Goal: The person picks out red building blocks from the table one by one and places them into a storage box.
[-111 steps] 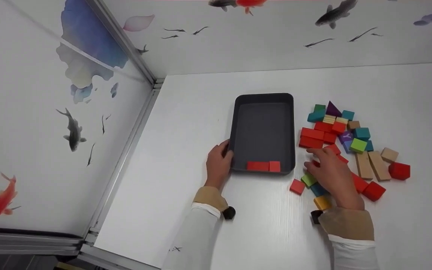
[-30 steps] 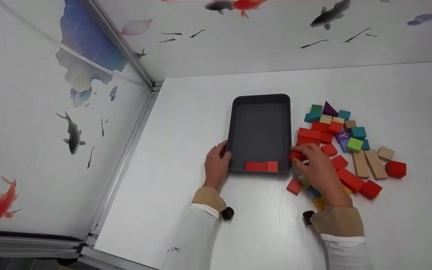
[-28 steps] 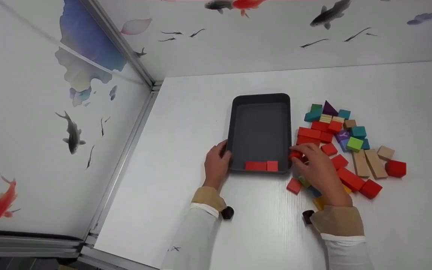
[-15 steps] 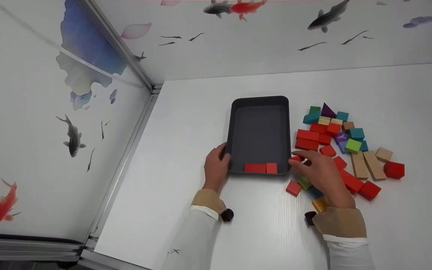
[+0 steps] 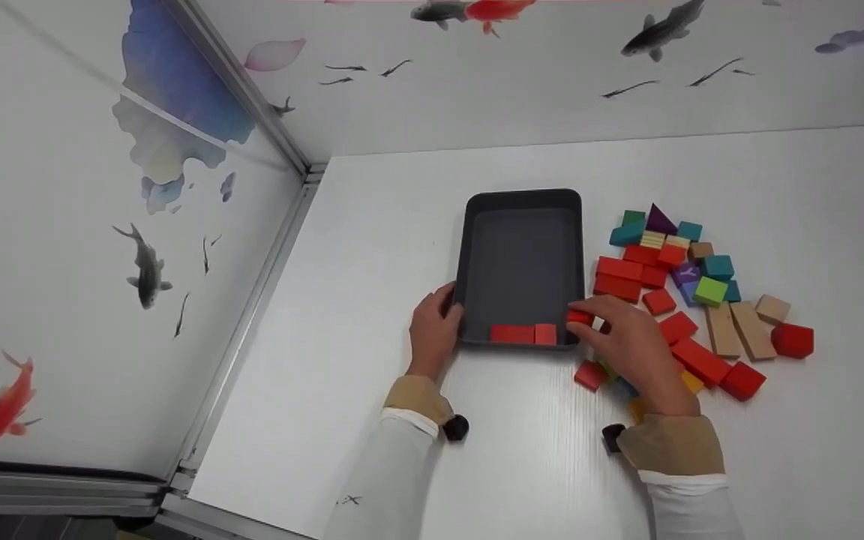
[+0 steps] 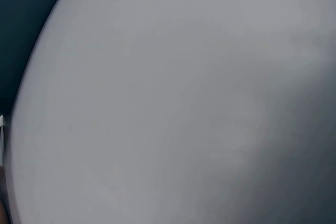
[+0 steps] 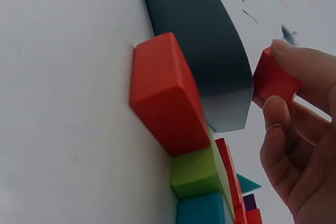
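Change: half a second ago the held red block (image 5: 579, 317) was just outside the tray's right wall; it is now over the right rim, near the lower right corner. At the earliest view the right hand (image 5: 627, 337) was over the loose blocks with its fingertips apart.
Right hand: thumb and fingertips pinching the held red block, raised at the rim.
Left hand (image 5: 432, 330): gripping the left edge of the tray (image 5: 522, 262), thumb at the rim; its own wrist view shows little of it.
Tray contents: a long red block (image 5: 512, 334) and a small red block (image 5: 545, 334), end to end along the near wall, as before.
Loose blocks: right of the tray on the counter (image 5: 372, 262), including a purple triangle (image 5: 659, 219), a lime block (image 5: 711, 291) and two wooden planks (image 5: 723, 330).
Nearest corner: a loose red block (image 5: 589, 375), just beyond the tray.
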